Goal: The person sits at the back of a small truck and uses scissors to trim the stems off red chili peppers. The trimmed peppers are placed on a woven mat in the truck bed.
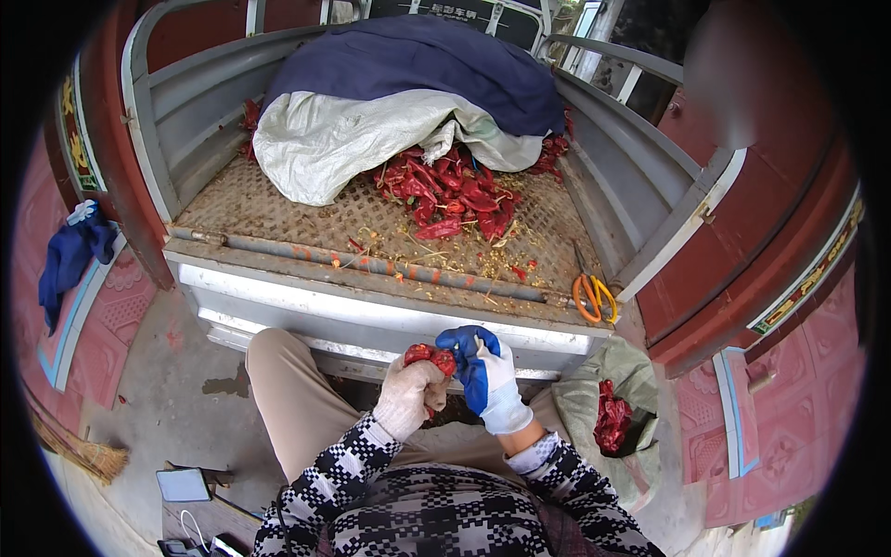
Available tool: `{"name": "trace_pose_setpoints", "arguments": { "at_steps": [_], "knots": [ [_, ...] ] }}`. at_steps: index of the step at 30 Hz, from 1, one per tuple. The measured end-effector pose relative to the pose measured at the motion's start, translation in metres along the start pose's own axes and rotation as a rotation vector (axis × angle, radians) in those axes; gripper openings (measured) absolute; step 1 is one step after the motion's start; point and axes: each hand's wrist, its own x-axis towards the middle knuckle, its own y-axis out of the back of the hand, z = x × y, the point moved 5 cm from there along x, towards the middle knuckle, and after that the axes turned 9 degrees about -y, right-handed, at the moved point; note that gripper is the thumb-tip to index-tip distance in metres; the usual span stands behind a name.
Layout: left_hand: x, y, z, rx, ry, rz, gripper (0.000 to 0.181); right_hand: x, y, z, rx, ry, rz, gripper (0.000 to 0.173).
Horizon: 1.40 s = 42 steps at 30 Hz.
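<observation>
My left hand (409, 393), in a pale knit glove, is closed around a few dried red chili peppers (430, 358) above my lap. Beside them is my right hand (484, 379), in a white glove with blue-coated fingers. Its fingers are curled close to the peppers, and whether they grip a stem is hidden. Ahead, on the rusty cargo bed (278, 216), lies a heap of red chili peppers (452, 191), partly under a white woven sack (334, 139). A green woven sack (578, 397), with red peppers (612, 418) inside, stands open on my right.
Scissors (592, 296) with orange and yellow handles lie at the bed's right edge. A dark blue cloth (418, 59) covers the load behind. Metal side walls (619, 160) flank the bed. Lower left are a straw broom (104, 456) and a phone-like device (182, 485) on a bench.
</observation>
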Motion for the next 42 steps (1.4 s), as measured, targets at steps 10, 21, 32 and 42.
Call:
{"name": "trace_pose_setpoints", "arguments": {
  "at_steps": [10,21,32,42],
  "knots": [
    [0.004,0.01,0.004,-0.003,-0.014,-0.131,0.005,-0.017,0.035,-0.088,-1.023,0.186,-0.006,0.029],
    [0.003,0.003,0.015,0.485,-0.214,-0.17,0.034,0.031,0.2,-0.158,-1.671,-0.093,0.596,0.058],
    [-0.001,-0.005,0.034,0.469,-0.217,-0.152,0.026,0.043,0.241,-0.157,-1.611,-0.364,0.547,0.044],
    [0.008,0.016,0.032,0.476,-0.279,-0.092,0.026,-0.093,0.095,-0.078,-0.435,-0.288,-0.306,0.069]
  ]
}}
